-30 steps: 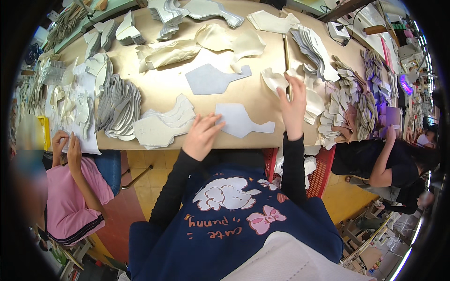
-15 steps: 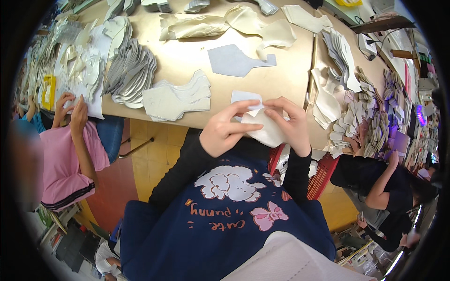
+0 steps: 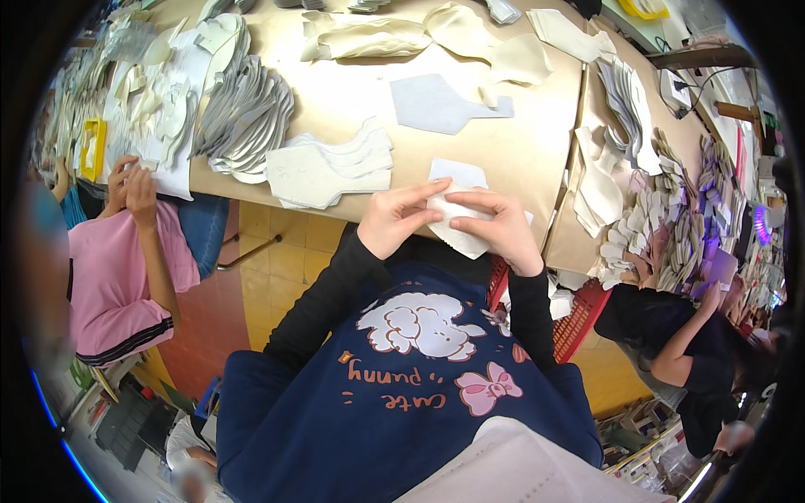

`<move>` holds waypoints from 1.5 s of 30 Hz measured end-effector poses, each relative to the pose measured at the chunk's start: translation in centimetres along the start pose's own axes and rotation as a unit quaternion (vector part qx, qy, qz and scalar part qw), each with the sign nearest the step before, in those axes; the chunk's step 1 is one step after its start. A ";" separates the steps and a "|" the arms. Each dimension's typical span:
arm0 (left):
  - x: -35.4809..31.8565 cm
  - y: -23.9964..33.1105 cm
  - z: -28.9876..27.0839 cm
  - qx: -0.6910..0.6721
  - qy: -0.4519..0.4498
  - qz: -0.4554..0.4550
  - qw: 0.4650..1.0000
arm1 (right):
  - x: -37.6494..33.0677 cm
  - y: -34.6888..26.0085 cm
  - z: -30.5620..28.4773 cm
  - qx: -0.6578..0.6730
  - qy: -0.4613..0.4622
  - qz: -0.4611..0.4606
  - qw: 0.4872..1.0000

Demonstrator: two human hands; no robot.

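Observation:
At the near edge of the table, a small white cut piece [image 3: 461,238] with a finely notched lower edge is held between my two hands. My left hand [image 3: 392,220] pinches its left side with the thumb and fingertips. On the other side, my right hand [image 3: 503,225] grips it, fingers lying across its front. Part of the white material stands up behind my fingers; whether it is one piece or two layers I cannot tell. Just beyond lies a flat grey cut piece [image 3: 436,105] with a narrow hooked arm. A stack of off-white pieces [image 3: 323,174] rests left of my hands.
Fanned grey pieces [image 3: 243,117] are heaped at the left, cream pieces [image 3: 365,38] along the far side. More stacks [image 3: 625,113] lie right, past a table seam. Red baskets [image 3: 580,317] stand below the edge. Co-workers sit left, in a pink top [image 3: 122,277], and right.
My fingers have shifted on the white piece, the left ones drawing together on its edge. The piece now hangs more upright and narrower. The whole view has moved slightly.

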State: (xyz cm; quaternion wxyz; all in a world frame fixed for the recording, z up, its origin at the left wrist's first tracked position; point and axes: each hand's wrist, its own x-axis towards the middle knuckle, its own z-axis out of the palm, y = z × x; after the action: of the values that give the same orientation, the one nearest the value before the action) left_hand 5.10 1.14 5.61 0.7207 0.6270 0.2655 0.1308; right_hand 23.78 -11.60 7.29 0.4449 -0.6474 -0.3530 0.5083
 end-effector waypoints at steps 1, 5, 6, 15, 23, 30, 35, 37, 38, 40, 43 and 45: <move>0.2 -0.2 -0.3 0.073 0.020 0.047 0.996 | 0.3 0.2 0.3 0.005 0.018 0.007 1.000; 1.0 -1.1 -2.0 0.277 0.085 0.130 0.948 | 1.6 0.6 0.5 -0.022 0.077 0.026 0.996; 1.1 -1.4 -2.5 0.312 0.096 0.138 0.935 | 1.9 0.7 0.5 -0.030 0.085 0.018 0.996; 1.3 -3.2 -2.7 0.409 0.137 0.150 0.890 | 3.4 1.4 0.4 -0.104 0.050 -0.004 0.993; 1.4 -3.6 -2.3 0.402 0.150 0.147 0.891 | 3.6 2.2 0.1 -0.100 0.046 0.003 0.994; 1.5 -3.7 -2.0 0.407 0.156 0.150 0.888 | 3.5 2.0 0.4 -0.130 0.056 -0.009 0.990; 1.5 -3.7 -1.7 0.406 0.162 0.151 0.886 | 3.3 2.1 0.7 -0.134 0.068 -0.019 0.988; 1.5 -3.8 -1.4 0.406 0.168 0.145 0.887 | 3.2 2.1 0.7 -0.136 0.071 -0.020 0.988; 1.5 -3.8 -1.3 0.405 0.172 0.143 0.887 | 3.2 2.1 0.7 -0.135 0.072 -0.019 0.988; 1.5 -3.9 -0.8 0.417 0.168 0.138 0.883 | 3.2 2.2 0.7 -0.136 0.072 -0.020 0.988; 1.4 -4.0 -0.4 0.426 0.166 0.125 0.880 | 3.2 2.2 0.7 -0.139 0.070 -0.024 0.988; 1.4 -4.0 -0.2 0.430 0.165 0.120 0.879 | 3.2 2.1 0.8 -0.136 0.074 -0.019 0.988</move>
State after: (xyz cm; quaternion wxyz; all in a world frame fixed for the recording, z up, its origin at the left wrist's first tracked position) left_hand 5.55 1.29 1.40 0.3042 0.8716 0.3335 0.1914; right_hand 23.76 -9.21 4.14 0.3873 -0.7306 -0.3977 0.3977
